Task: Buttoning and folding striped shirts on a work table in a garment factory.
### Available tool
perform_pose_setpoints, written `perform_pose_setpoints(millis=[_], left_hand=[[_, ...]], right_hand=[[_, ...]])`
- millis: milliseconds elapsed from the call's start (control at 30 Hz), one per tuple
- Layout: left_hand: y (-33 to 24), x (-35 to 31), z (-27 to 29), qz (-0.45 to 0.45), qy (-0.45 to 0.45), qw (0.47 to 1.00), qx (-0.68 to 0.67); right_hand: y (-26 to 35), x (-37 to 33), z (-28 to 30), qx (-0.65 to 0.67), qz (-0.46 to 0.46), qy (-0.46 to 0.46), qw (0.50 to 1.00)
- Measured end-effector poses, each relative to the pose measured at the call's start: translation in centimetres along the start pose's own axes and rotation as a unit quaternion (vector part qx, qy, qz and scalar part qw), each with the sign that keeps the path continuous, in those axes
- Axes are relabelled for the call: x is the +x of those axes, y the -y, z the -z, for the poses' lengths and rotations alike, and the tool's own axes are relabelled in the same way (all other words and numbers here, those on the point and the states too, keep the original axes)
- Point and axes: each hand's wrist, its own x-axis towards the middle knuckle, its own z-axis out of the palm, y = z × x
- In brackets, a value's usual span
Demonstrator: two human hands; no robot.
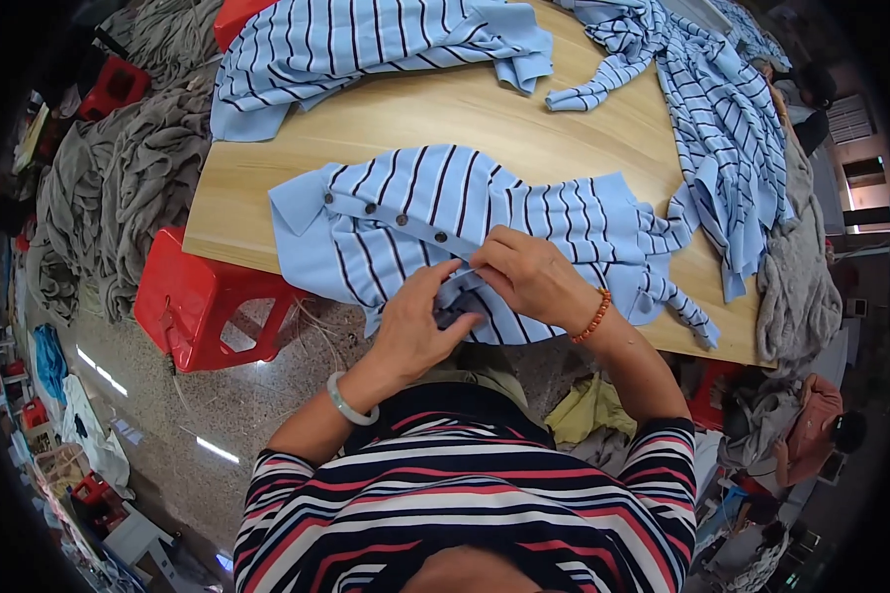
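A light blue knit cardigan (440, 188) with dark stripes lies across the near part of the table, its collar to the left and its sleeves to the right. Dark round buttons (402, 219) run along its front band. At the lower end of the buttoned stretch, my right hand (534, 277) pinches the band between thumb and fingers. My left hand (425, 321) rests against the cloth just beside it, thumb and fingers apart. What lies under the right fingers is partly hidden.
Another striped garment (366, 44) lies on the wooden table (445, 124) at the far left, with more striped garments (727, 148) along its right side. A red stool (183, 306) stands at the left edge. Grey garments (119, 188) are heaped behind it. A person (811, 425) is at the right.
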Motion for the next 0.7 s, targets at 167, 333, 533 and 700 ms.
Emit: perform_pose_setpoints(millis=[167, 333, 533, 700], left_hand=[[1.9, 1.7, -2.5, 0.036, 0.057, 0.996, -0.064], [1.7, 1.2, -3.1, 0.02, 0.035, 0.999, 0.025], [2.2, 0.9, -2.8, 0.014, 0.034, 0.999, -0.007], [3.3, 1.7, -2.2, 0.151, 0.118, 0.966, -0.171]], right_hand=[[0.6, -1.3, 0.3, 0.027, -0.016, 0.003, 1.0], [-0.4, -1.9, -0.6, -0.01, 0.016, 0.027, 0.999], [0.1, -2.8, -0.9, 0.006, 0.033, -0.028, 0.999], [0.8, -2.9, -0.4, -0.021, 0.009, -0.023, 0.999]])
